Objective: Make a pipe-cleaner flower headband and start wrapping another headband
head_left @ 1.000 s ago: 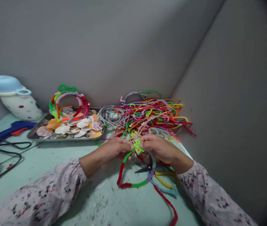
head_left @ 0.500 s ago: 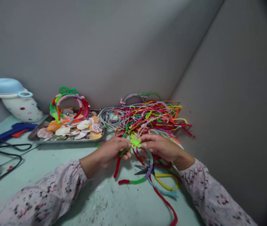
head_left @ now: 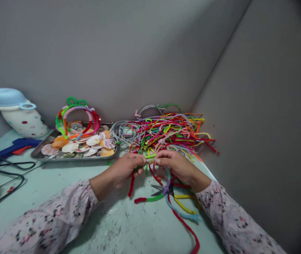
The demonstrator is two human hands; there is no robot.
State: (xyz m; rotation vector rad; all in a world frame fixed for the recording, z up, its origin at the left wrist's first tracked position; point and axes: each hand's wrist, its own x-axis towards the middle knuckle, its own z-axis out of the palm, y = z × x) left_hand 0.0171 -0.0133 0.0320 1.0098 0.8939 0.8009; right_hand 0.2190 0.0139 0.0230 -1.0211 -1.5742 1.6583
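looks like an adjusting step: left hand [head_left: 125,169] and right hand [head_left: 179,166] pinch bright-green fuzzy wire piece [head_left: 150,156], fingertips nearly closed; next move needs steady support.

I can read no text, label, brand, number or sign anywhere in my view. The white bottle [head_left: 24,121] at the far left shows small coloured marks, but from here I can't make out any of them as letters or numbers.
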